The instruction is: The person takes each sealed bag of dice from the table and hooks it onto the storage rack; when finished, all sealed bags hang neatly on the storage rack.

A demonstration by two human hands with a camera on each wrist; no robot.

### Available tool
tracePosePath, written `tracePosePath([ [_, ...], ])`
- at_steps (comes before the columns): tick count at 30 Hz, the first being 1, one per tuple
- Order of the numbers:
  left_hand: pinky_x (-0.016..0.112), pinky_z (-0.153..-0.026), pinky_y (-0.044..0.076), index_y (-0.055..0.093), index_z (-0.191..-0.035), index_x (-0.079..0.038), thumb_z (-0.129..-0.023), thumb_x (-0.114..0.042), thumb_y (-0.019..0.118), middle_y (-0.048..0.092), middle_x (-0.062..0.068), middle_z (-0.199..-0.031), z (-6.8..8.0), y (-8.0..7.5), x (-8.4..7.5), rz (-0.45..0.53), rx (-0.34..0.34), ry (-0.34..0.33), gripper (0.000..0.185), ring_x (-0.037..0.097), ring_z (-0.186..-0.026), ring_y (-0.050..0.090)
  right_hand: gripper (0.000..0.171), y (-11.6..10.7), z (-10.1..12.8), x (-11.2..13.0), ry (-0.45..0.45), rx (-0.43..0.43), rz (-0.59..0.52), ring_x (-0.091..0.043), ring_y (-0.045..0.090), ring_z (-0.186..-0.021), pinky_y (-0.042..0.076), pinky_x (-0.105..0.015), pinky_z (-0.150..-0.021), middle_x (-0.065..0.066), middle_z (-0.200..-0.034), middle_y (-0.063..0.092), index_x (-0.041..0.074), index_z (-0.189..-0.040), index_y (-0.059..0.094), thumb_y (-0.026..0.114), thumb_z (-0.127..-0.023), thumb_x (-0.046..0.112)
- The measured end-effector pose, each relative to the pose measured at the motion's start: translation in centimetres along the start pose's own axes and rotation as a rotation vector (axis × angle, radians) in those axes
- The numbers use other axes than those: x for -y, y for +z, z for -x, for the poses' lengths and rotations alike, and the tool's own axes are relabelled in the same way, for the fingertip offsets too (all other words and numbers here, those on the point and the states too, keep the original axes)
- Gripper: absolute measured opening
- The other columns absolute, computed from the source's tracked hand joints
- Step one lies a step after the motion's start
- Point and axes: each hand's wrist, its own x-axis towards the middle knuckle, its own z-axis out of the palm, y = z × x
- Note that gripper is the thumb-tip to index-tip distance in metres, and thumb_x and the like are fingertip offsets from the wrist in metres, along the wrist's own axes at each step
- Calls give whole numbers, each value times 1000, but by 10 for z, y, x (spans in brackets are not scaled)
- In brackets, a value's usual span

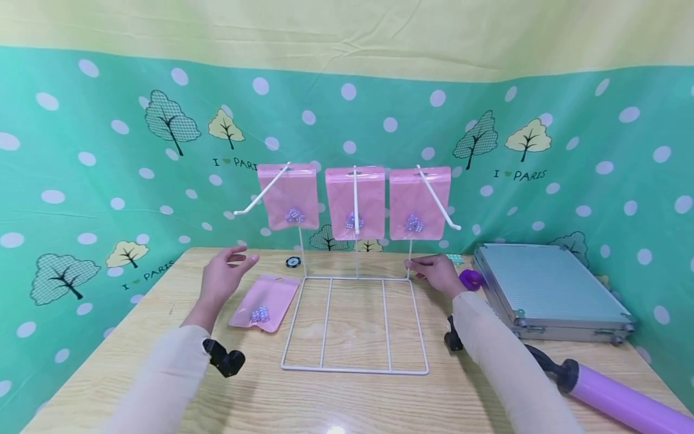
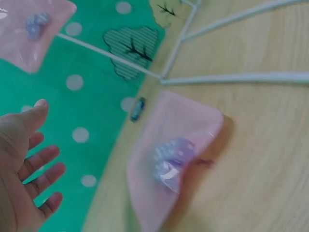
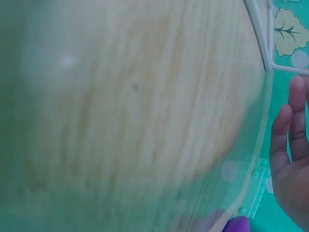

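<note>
Three pink pouches, the left one [image 1: 282,196], the middle one [image 1: 338,202] and the right one [image 1: 405,202], hang from the hooks of a white wire rack [image 1: 355,370]. Each shows a small purple dotted cluster inside. A similar pink pouch [image 1: 276,295] lies on the table left of the rack's base. My left hand [image 1: 224,274] hovers near that pouch with fingers spread and nothing held; the left wrist view shows its palm [image 2: 14,169] bare. At the rack's right upright, my right hand [image 1: 439,272] has its fingertips right by the wire, fingers extended in the right wrist view.
A black-and-white round chip [image 1: 293,262] lies behind the loose pouch. On the right are a silver case [image 1: 553,289], a purple object [image 1: 470,279], a green toothed piece [image 1: 455,259] and a purple hand pump [image 1: 623,392]. A green patterned curtain [image 1: 390,144] stands behind the table.
</note>
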Motion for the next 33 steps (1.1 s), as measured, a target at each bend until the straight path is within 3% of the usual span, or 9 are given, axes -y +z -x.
tracePosePath([
  [6, 55, -101, 47, 44, -147, 5, -102, -42, 61, 54, 33, -138, 1, 9, 22, -81, 14, -68, 67, 49, -124, 55, 35, 0, 0, 0, -13, 3, 8, -22, 72, -84, 52, -30, -70, -13, -108, 75, 1, -119, 73, 70, -99, 29],
  [14, 57, -100, 44, 45, -146, 3, -101, -47, 60, 57, 32, -134, 2, 21, 31, -168, 59, -217, 70, 48, -120, 55, 35, 1, -1, -2, -14, -2, 7, -20, 71, -82, 51, -29, -67, -11, -105, 76, 2, -118, 74, 71, -98, 30],
  [20, 61, -101, 38, 46, -144, 4, -100, -54, 58, 52, 32, -141, 1, 29, 35, -272, 104, -263, 73, 53, -127, 49, 34, 1, -2, -3, -4, -2, 2, -20, 71, -82, 51, -29, -68, -11, -104, 76, 2, -118, 74, 71, -98, 30],
  [33, 62, -101, 30, 50, -138, 3, -95, -45, 68, 58, 31, -134, 2, 40, 38, -303, 96, -290, 67, 48, -119, 54, 34, 0, -1, -1, -7, 8, -19, -17, 71, -80, 51, -28, -67, -12, -106, 76, 0, -119, 73, 71, -99, 27],
])
